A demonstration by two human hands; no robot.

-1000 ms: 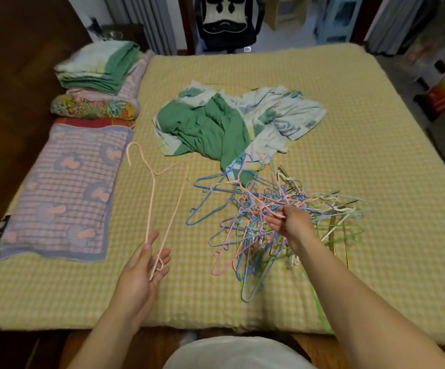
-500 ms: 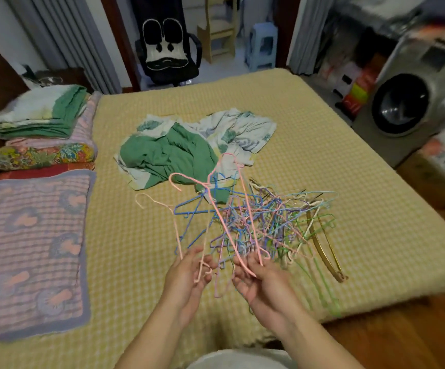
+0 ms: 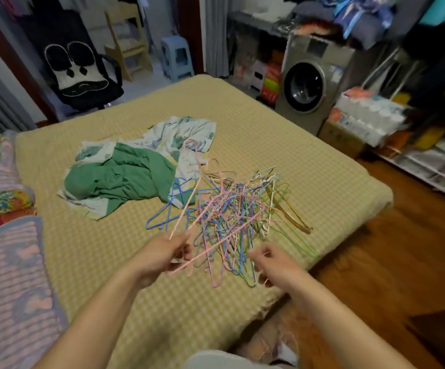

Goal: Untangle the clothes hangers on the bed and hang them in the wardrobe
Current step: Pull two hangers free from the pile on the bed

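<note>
Tangled hangers near bed corner, left hand gripping pink hangers

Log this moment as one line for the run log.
stage: untangling | left hand: grips pink hangers | right hand: beside hanger pile, grip unclear | bed: pile remains

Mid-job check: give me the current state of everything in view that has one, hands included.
left hand: grips pink hangers, lifted off the bed
pink hangers: held, angled up over the pile
right hand: fingers curled at the pile's near edge; blurred, grip unclear
hanger pile: tangled, lying on the bed
gold hanger: flat at the pile's right edge
green and floral cloth: crumpled, unfolded
washing machine: door closed
</note>
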